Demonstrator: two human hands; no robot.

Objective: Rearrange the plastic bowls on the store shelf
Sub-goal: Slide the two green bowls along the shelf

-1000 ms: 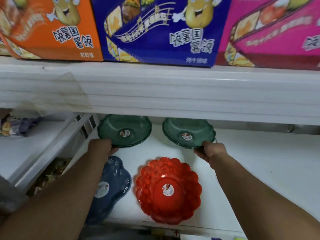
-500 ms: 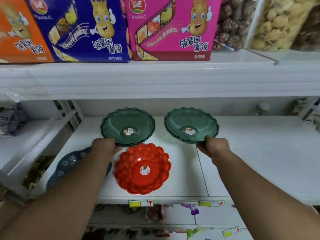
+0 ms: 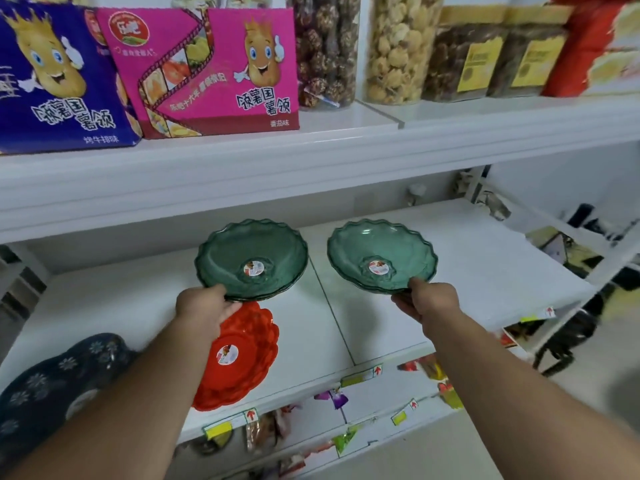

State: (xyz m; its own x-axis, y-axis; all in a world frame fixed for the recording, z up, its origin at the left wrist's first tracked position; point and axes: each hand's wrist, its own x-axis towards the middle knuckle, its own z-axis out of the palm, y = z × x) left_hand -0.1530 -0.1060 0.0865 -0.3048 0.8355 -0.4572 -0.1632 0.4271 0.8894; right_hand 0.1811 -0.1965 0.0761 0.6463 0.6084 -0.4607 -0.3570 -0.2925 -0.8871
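Observation:
Two green scalloped plastic bowls are lifted above the white shelf (image 3: 318,327), tilted toward me. My left hand (image 3: 204,306) grips the near rim of the left green bowl (image 3: 252,258). My right hand (image 3: 429,299) grips the near rim of the right green bowl (image 3: 381,254). Each seems to be a small stack. A red flower-shaped bowl (image 3: 239,355) lies on the shelf under my left forearm, partly hidden. At the far left, a dark blue flowered bowl (image 3: 55,386) rests on the shelf.
The upper shelf (image 3: 311,157) overhangs close above the bowls and carries blue and pink snack boxes (image 3: 214,71) and jars of snacks (image 3: 394,46). Bare white shelf extends to the right. Price tags line the front edge, with packets on lower shelves.
The view has swung right and back, so both green bowls sit more central. Both hands keep their grips. The red bowl now lies farther left, under my left forearm.

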